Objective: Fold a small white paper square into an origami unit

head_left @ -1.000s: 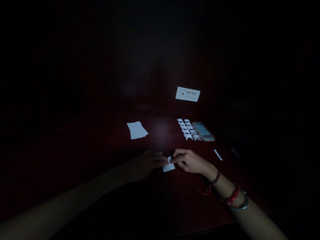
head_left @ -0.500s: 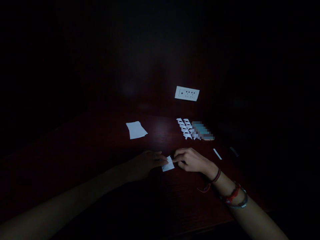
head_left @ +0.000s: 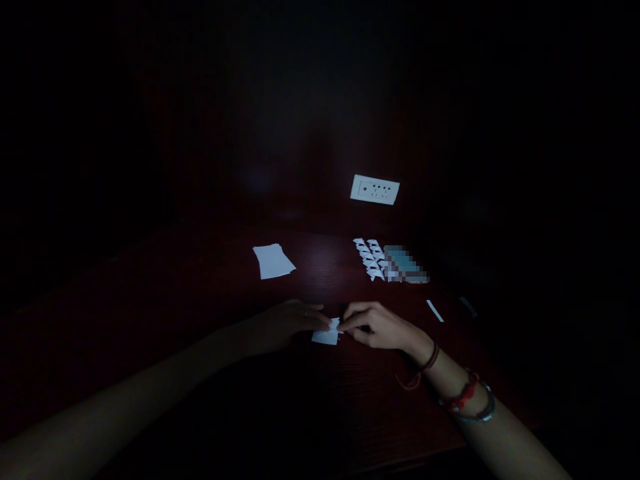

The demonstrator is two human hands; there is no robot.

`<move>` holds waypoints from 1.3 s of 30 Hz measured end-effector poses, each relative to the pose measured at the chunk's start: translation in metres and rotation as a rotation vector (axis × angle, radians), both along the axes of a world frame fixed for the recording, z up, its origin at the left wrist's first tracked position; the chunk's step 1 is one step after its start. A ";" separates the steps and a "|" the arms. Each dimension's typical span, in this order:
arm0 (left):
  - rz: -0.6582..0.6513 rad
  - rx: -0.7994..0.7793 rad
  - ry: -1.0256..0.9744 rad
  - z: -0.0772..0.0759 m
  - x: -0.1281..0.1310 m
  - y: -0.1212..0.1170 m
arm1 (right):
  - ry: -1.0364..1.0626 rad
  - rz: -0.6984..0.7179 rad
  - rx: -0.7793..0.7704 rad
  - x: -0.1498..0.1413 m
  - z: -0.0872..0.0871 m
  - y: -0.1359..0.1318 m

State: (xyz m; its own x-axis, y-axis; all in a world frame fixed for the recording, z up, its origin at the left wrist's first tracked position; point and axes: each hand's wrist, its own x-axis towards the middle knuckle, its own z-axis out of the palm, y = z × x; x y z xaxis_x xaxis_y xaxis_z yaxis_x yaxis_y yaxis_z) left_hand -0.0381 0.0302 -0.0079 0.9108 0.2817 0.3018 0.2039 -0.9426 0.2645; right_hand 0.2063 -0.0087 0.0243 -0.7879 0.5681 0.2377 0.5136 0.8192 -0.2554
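A small, folded white paper (head_left: 325, 337) is touched on the dark-red desk (head_left: 325, 270) by the extended left hand (head_left: 284, 325) and curled right hand (head_left: 379, 327). Whether it is gripped cannot be told.

A dark red table (head_left: 323, 277), faintly streaked below the fingers (head_left: 357, 308), carries a small folded paper (head_left: 326, 337) right at the fingertips. Beyond the fingers, leftward, lies a stack of white sheets (head_left: 273, 261); beyond them, rightward, rows of folded pieces (head_left: 369, 256) sit just beside a pixelated object (head_left: 406, 261) (its details are blurred out). A thin white strip (head_left: 435, 311) lies to the fingers' right.
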 end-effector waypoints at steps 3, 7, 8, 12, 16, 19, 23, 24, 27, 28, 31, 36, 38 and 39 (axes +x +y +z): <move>0.005 0.018 0.028 -0.001 0.001 0.001 | -0.041 -0.009 0.009 -0.002 0.000 -0.001; 0.009 0.085 0.033 -0.003 0.002 0.002 | -0.083 -0.025 0.025 -0.003 0.002 -0.001; 0.016 0.117 0.024 -0.003 0.003 0.001 | -0.085 -0.028 0.025 -0.003 0.002 -0.001; 0.112 0.261 -0.005 0.004 0.009 -0.012 | -0.072 -0.038 0.017 -0.005 0.002 -0.002; 0.266 0.274 0.023 0.013 0.018 -0.029 | -0.057 -0.050 0.002 -0.005 0.003 -0.003; 0.260 0.282 0.025 0.009 0.020 -0.033 | -0.043 -0.042 -0.018 -0.005 0.003 -0.003; 0.202 0.259 -0.004 0.000 0.016 -0.024 | -0.006 -0.033 -0.039 -0.002 0.003 -0.002; 0.180 0.253 -0.011 -0.002 0.015 -0.021 | 0.013 -0.047 -0.037 -0.001 0.003 -0.001; 0.104 0.236 0.000 -0.004 0.010 -0.014 | 0.068 -0.094 -0.002 0.000 0.004 0.000; 0.085 0.232 0.009 -0.005 0.008 -0.012 | 0.073 -0.096 0.006 0.000 0.005 0.000; 0.056 0.226 0.029 -0.005 0.006 -0.009 | 0.047 -0.062 -0.009 0.000 0.005 0.002; 0.028 0.212 0.035 -0.001 0.004 -0.010 | 0.036 -0.035 -0.050 -0.002 0.004 0.003; 0.020 0.209 0.023 0.001 0.004 -0.012 | 0.047 -0.043 -0.054 -0.004 0.003 0.004; 0.018 0.208 0.023 0.002 0.004 -0.012 | 0.052 -0.051 -0.052 -0.004 0.002 0.005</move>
